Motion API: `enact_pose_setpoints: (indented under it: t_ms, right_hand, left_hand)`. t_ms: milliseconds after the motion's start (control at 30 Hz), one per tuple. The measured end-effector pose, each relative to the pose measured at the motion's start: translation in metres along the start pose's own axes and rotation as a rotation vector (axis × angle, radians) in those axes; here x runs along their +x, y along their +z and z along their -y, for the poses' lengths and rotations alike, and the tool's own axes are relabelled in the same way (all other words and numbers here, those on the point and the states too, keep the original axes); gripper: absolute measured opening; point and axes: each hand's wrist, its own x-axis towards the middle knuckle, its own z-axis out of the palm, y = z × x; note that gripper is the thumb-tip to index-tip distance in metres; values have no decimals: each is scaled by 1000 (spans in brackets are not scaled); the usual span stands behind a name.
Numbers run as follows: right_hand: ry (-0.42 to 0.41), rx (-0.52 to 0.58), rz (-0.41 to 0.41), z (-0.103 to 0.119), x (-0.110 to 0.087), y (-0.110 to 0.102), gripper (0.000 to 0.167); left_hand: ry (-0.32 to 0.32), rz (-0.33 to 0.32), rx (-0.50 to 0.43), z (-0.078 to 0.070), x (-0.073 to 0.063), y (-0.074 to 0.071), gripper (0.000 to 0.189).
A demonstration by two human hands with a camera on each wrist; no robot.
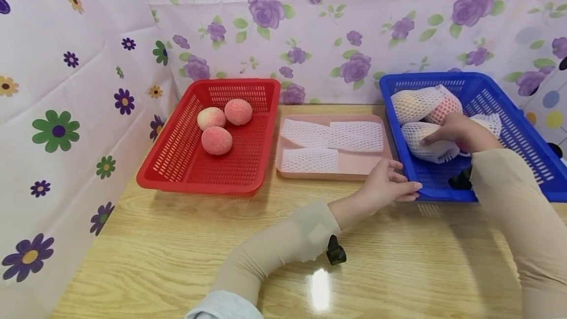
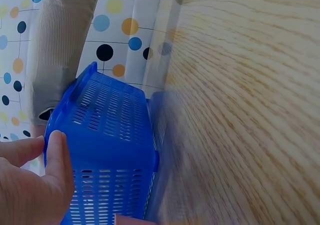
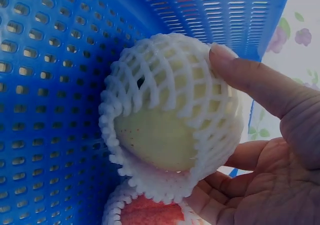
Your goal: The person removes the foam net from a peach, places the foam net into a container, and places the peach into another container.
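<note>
In the blue basket (image 1: 414, 166), my right hand (image 1: 465, 131) holds a pale peach in a white foam net sleeve (image 1: 423, 137). The right wrist view shows my thumb against one side of this netted peach (image 3: 172, 90) and the fingers curled around the other; bare yellowish skin shows through the net's opening. Behind it lie another pale netted peach (image 1: 409, 105) and a red netted one (image 1: 447, 105). More white netting (image 1: 489, 123) shows right of the hand. My left hand (image 1: 383, 188) pinches the basket's near-left rim, thumb and fingers on either side.
A red basket (image 1: 195, 188) at the left holds three bare peaches (image 1: 217, 140). Between the baskets stands a pink tray (image 1: 354, 165) with three flat white foam nets (image 1: 310, 160). Everything stands on a wooden table (image 1: 177, 250) against flowered cloth (image 1: 310, 38).
</note>
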Motion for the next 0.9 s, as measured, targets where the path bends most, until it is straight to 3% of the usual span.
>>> enact_pose_setpoints:
  t_ms: [67,233,433,667,900]
  right_hand:
    - [6,9,13,0,-1,1,48]
    - [3,54,57,1,-2,5,84]
    - [-28,51,85,3,1,7,82]
    - [-22,52,115,3,2,6,96]
    - [-21,11,106,2,1,5,97]
  left_hand:
    - [-11,-11,-8,-1,1,1,43]
    - [-32,-21,-15,-3,3,1,43]
    - [-49,10,-15,-4,4,-1,43]
    - [-50,12,-19,-7,3,-1,41]
    - [-65,16,-17,-8,2,-2,42]
